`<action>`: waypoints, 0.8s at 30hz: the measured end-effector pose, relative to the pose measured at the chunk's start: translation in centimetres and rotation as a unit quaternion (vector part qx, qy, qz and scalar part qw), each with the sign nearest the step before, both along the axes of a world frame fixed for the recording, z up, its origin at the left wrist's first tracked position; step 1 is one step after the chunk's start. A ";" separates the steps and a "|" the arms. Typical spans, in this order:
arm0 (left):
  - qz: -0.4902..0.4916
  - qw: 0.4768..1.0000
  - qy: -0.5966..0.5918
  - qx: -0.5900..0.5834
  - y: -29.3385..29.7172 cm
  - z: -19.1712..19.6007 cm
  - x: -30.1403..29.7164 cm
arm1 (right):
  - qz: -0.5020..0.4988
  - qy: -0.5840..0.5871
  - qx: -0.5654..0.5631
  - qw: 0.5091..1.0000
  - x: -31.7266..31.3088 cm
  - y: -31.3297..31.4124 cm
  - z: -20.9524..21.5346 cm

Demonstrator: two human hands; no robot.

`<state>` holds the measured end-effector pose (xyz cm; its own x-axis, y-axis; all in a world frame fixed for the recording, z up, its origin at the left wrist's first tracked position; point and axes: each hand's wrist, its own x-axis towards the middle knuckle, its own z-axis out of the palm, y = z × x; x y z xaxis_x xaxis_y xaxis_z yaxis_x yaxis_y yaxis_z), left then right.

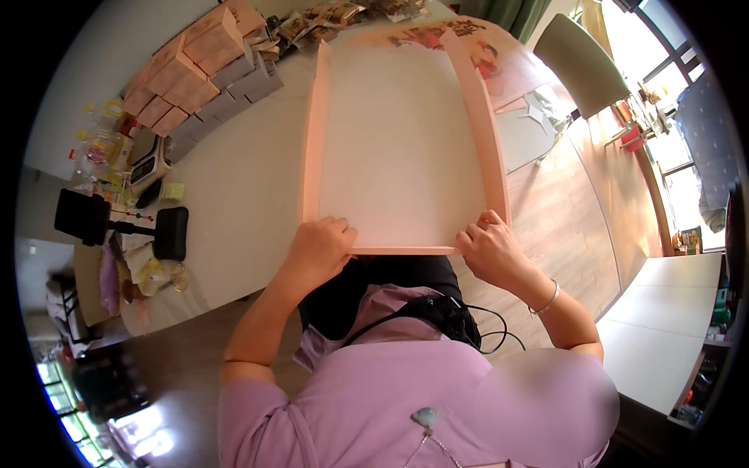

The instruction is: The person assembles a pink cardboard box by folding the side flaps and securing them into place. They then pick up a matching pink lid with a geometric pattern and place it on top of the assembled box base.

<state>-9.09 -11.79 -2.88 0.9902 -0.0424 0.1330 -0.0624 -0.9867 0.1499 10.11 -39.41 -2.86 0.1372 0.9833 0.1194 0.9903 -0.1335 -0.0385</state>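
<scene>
Pink tray point(311, 156) overlaps a sheet point(519, 66) bearing dark lettering point(466, 29).

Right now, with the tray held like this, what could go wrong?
Two risks, as I judge it. The left hand and right hand grip the near corners of the pink tray, so uneven pressure might bend its thin side walls. Its near right corner also appears to be out over the floor, beyond the table, so it could tip or drop if released.
</scene>
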 end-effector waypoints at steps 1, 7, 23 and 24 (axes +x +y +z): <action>-0.003 1.000 0.007 0.006 0.1 0.1 -0.2 | -0.001 0.015 -0.003 1.000 -0.1 -0.1 0.2; -0.005 1.000 -0.009 0.020 0.5 1.5 -2.7 | -0.008 0.080 0.077 0.994 -0.2 -1.8 3.0; -0.192 0.961 -0.111 0.162 11.1 5.6 3.8 | 0.037 -0.049 0.119 0.991 5.4 -1.4 2.8; -0.201 0.959 -0.112 0.168 12.0 5.7 5.0 | 0.064 -0.043 0.137 0.987 6.6 -0.9 2.4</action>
<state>-4.11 0.18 2.78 0.8331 -0.4925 0.2518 -0.4415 -0.8663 -0.2336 16.71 -40.29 -0.49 -0.0084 0.9207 0.3901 0.9996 -0.0033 0.0293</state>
